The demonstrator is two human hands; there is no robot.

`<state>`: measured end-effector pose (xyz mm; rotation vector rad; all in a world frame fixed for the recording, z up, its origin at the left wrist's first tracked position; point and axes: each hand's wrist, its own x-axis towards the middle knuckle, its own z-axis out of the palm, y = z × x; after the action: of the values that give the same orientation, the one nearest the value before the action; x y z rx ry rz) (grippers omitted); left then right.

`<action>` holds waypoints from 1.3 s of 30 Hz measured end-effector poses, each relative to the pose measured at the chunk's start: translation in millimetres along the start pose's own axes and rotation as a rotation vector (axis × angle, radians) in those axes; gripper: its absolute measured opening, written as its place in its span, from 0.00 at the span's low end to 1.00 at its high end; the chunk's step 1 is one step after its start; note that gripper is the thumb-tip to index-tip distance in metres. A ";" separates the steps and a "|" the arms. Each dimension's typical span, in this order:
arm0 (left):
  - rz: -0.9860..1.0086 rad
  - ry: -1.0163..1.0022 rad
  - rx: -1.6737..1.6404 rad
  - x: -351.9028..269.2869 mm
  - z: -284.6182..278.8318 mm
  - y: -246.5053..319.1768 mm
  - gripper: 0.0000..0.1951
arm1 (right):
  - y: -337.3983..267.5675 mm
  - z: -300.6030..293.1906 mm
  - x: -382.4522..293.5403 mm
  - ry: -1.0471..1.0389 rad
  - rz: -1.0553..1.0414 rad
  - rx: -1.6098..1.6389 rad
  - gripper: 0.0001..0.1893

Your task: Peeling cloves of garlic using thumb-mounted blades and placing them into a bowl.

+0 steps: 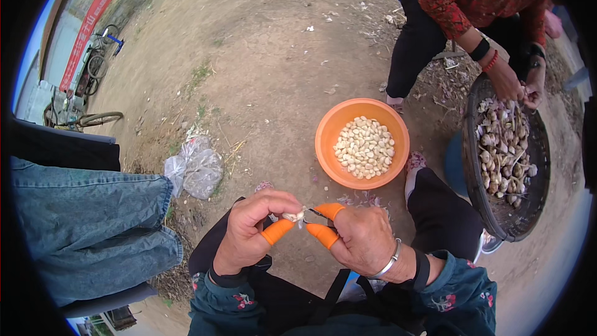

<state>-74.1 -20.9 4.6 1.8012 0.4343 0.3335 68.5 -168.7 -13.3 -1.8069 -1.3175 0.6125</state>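
My left hand (247, 233) pinches a small piece of pale garlic (293, 217) between its fingers and a thumb in an orange finger cot. Close against it, my right hand (366, 238) grips a small dark metal tool (318, 213), whose exact kind is partly hidden by the fingers. Orange cots cover the right thumb and forefinger. Beyond the hands stands an orange plastic basin (325, 163) holding many peeled garlic cloves (364, 147). To its right, a round woven basket (536, 210) bears garlic bulbs with stalks (506, 158).
A co-worker's hands (522, 91) work over the basket's far edge. Below that basket sits a blue container (453, 163). Clear plastic bags (200, 168) lie on the ground at left, beside hanging jeans (93, 228). Garlic skins (368, 198) litter the dirt near the basin.
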 end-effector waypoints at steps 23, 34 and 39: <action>-0.038 0.019 -0.230 0.5 2.1 -4.3 0.09 | 0.1 -6.8 5.9 -0.011 -0.060 -0.085 0.12; -0.201 0.188 -0.585 0.2 3.0 6.2 0.11 | -5.0 -2.7 7.0 -0.046 0.027 0.054 0.16; -0.126 0.209 -0.431 0.8 4.5 0.3 0.10 | 0.0 0.4 6.0 0.008 0.045 0.000 0.16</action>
<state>-71.4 -24.4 3.7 1.3190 0.5725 0.4891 70.2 -162.9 -13.1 -1.8419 -1.2747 0.6291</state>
